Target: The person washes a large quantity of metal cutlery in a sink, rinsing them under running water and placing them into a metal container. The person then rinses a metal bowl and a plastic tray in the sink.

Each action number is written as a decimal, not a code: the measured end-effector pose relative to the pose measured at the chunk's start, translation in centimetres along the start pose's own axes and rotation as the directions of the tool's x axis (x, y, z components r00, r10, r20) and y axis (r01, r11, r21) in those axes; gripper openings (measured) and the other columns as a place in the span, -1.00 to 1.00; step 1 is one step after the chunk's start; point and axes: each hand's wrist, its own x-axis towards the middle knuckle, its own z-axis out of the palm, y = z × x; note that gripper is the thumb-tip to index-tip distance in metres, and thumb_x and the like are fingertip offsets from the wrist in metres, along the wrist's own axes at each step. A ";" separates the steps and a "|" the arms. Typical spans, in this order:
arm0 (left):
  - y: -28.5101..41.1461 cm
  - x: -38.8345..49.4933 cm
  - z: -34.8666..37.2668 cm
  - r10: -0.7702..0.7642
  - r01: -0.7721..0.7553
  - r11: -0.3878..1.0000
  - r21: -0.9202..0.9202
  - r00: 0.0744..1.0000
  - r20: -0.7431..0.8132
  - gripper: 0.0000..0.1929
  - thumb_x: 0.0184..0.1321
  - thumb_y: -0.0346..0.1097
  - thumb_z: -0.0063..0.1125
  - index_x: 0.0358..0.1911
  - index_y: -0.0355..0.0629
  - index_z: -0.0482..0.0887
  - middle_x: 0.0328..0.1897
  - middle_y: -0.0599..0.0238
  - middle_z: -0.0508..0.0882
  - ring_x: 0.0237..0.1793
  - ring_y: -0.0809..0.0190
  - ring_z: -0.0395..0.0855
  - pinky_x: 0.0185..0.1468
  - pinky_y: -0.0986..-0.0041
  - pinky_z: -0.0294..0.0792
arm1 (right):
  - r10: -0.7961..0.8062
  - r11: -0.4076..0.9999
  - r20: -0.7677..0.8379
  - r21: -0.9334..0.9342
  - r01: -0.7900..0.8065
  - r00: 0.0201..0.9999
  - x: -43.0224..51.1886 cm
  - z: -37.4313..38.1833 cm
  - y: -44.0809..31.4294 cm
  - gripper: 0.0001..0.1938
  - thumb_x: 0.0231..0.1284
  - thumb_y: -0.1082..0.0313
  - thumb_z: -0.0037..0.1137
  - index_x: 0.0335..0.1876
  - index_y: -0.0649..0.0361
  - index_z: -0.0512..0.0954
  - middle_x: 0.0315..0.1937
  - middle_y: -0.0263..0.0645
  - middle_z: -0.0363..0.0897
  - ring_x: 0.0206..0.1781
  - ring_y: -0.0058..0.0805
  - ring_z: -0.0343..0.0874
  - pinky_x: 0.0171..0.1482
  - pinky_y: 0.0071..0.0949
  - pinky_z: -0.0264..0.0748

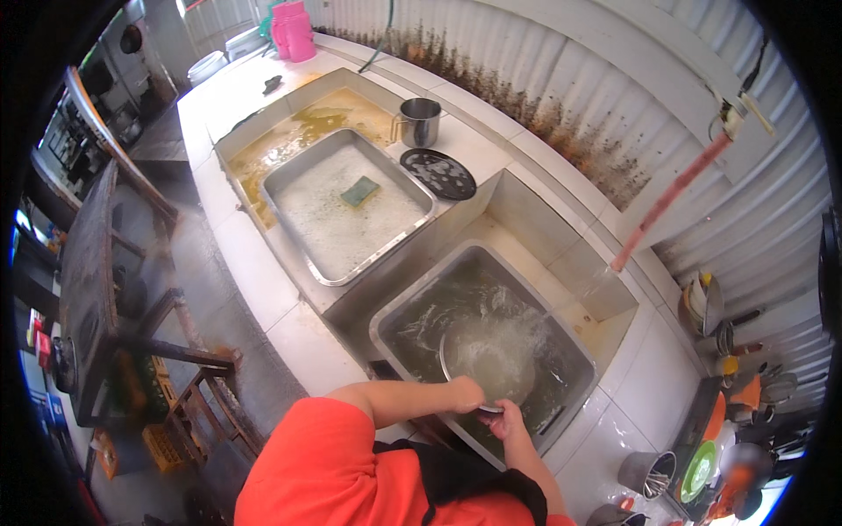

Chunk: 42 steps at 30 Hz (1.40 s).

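Note:
Both hands hold the near rim of a round, metal-rimmed bowl or lid (442, 358), which lies partly under the water. My left hand (467, 394) grips the rim from the left. On the right, my right hand (505, 419) has its fingers around the same rim. Water blurs the round piece, so its exact kind cannot be told. Around it is a grey rectangular basin (571, 332) full of churning water, set in the near sink compartment (539, 204).
A steel tray (316, 253) of suds holds a green sponge (360, 191). Beside it are a steel mug (420, 123) and a black round plate (439, 174). A pink hose (668, 187) runs water from the right. Utensils fill a metal container (648, 475). A pink jug (293, 33) stands far back.

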 end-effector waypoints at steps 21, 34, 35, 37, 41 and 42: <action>-6.4 -7.4 -26.8 -0.079 0.095 0.995 0.035 0.943 -0.323 -0.70 -0.11 -0.12 0.28 -0.25 0.00 0.68 -0.38 0.16 0.70 -0.25 -0.05 0.67 -0.22 0.11 0.47 | -0.168 0.937 0.179 -0.275 0.213 0.969 -10.3 25.4 -20.3 -0.64 0.17 0.35 -0.17 0.05 0.34 0.41 -0.08 0.05 0.54 -0.09 -0.05 0.61 -0.13 -0.01 0.65; -8.2 -11.8 -25.9 -0.172 0.202 0.975 -0.092 0.423 -0.890 -0.40 -0.09 -0.10 0.41 0.11 0.10 0.51 0.34 0.17 0.35 0.38 -0.10 0.19 0.39 -0.12 0.03 | -0.378 0.901 0.208 -0.142 0.410 0.902 -9.3 30.7 -23.2 -0.57 0.05 0.37 -0.11 0.08 0.37 0.39 0.04 0.07 0.45 0.03 -0.06 0.53 -0.03 -0.06 0.63; -8.3 -12.6 -24.8 -0.136 0.164 0.983 -0.076 0.392 -0.910 -0.33 -0.08 -0.08 0.42 0.18 0.11 0.45 0.40 0.13 0.25 0.41 -0.14 0.13 0.41 -0.10 0.02 | -0.388 0.892 0.231 -0.149 0.427 0.892 -9.7 30.2 -22.8 -0.56 0.04 0.38 -0.11 0.08 0.38 0.39 0.02 0.07 0.45 0.02 -0.06 0.53 0.01 -0.05 0.61; -8.1 -14.2 -23.3 -0.082 0.086 0.995 -0.055 0.353 -0.932 -0.23 -0.09 -0.08 0.43 0.28 0.13 0.36 0.46 0.05 0.12 0.43 -0.22 0.06 0.42 -0.07 0.02 | -0.403 0.872 0.294 -0.165 0.461 0.867 -11.1 29.6 -21.9 -0.56 0.01 0.39 -0.13 0.06 0.40 0.39 -0.01 0.07 0.46 0.00 -0.07 0.54 0.10 -0.03 0.58; -6.2 -16.8 -20.1 -0.134 -0.022 0.988 -0.151 0.346 -0.929 -0.13 -0.05 0.04 0.41 0.37 0.12 0.23 0.51 -0.06 0.00 0.45 -0.26 0.01 0.43 0.03 0.04 | -0.351 0.892 0.312 -0.175 0.417 0.883 -13.6 27.2 -19.6 -0.51 0.02 0.40 -0.15 0.15 0.38 0.34 0.08 0.00 0.45 0.13 -0.10 0.50 0.07 -0.09 0.61; -5.3 -17.6 -19.5 -0.207 -0.057 0.969 -0.240 0.342 -0.916 -0.11 -0.04 0.07 0.39 0.39 0.12 0.20 0.51 -0.07 -0.02 0.45 -0.26 0.00 0.44 0.04 0.04 | -0.332 0.900 0.313 -0.178 0.399 0.890 -14.4 26.6 -18.6 -0.50 0.02 0.40 -0.15 0.16 0.39 0.33 0.09 0.00 0.45 0.12 -0.10 0.51 0.08 -0.08 0.60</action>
